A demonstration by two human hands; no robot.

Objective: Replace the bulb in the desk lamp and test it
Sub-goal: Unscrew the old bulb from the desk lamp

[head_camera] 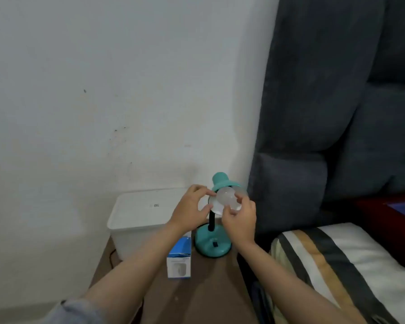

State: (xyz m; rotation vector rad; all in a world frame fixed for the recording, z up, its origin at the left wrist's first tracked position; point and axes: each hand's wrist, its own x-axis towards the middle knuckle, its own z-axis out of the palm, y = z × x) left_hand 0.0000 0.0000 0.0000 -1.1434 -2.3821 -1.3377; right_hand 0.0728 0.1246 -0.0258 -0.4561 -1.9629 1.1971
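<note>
A teal desk lamp (pixel 212 244) stands on a brown bedside table (pixel 208 291), its shade (pixel 221 181) tilted toward me. A white frosted bulb (pixel 226 197) sits in the mouth of the shade. My right hand (pixel 240 218) has its fingertips closed around the bulb from below and from the right. My left hand (pixel 189 210) pinches the left rim of the shade between thumb and fingers. Whether the bulb's base is in the socket is hidden. A blue and white bulb box (pixel 179 260) stands upright left of the lamp's base.
A white lidded plastic bin (pixel 138 213) sits at the back left of the table against the wall. A dark grey padded headboard (pixel 325 113) rises on the right, with a striped pillow (pixel 332 265) below it. A thin dark cable (pixel 111 253) runs by the bin.
</note>
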